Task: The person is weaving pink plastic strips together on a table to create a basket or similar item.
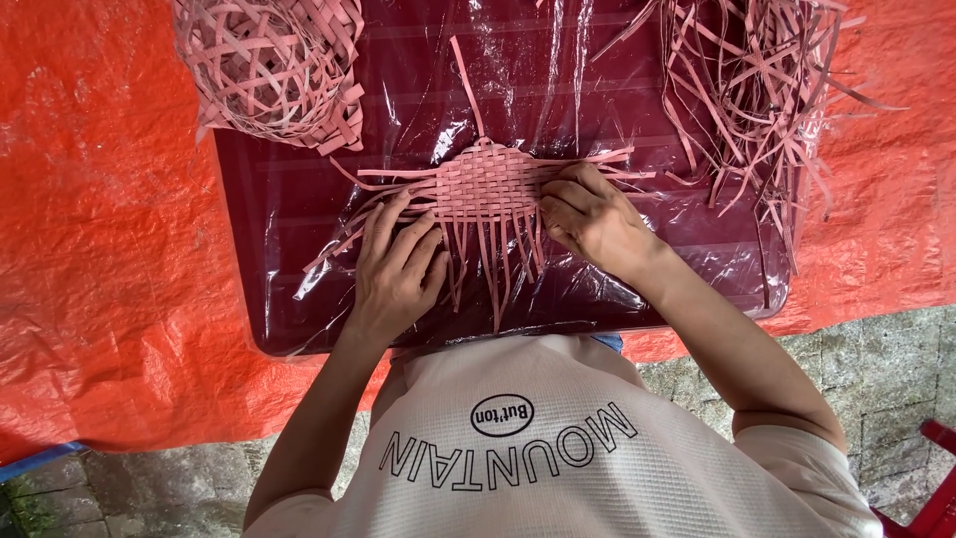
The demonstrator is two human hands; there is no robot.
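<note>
A small flat mat of woven pink strips [488, 184] lies on a dark red table [299, 289] wrapped in clear plastic. Loose strip ends fan out from all its sides. My left hand [396, 269] rests palm down on the strips at the mat's lower left, fingers spread and pressing them flat. My right hand [590, 214] sits on the mat's right edge, its fingers curled and pinching the strip ends there.
A finished woven pink basket [269, 65] lies at the table's far left corner. A loose heap of pink strips [757, 90] covers the far right. An orange tarp [100, 219] surrounds the table, with stone paving [876, 369] and a red object [936, 488] at lower right.
</note>
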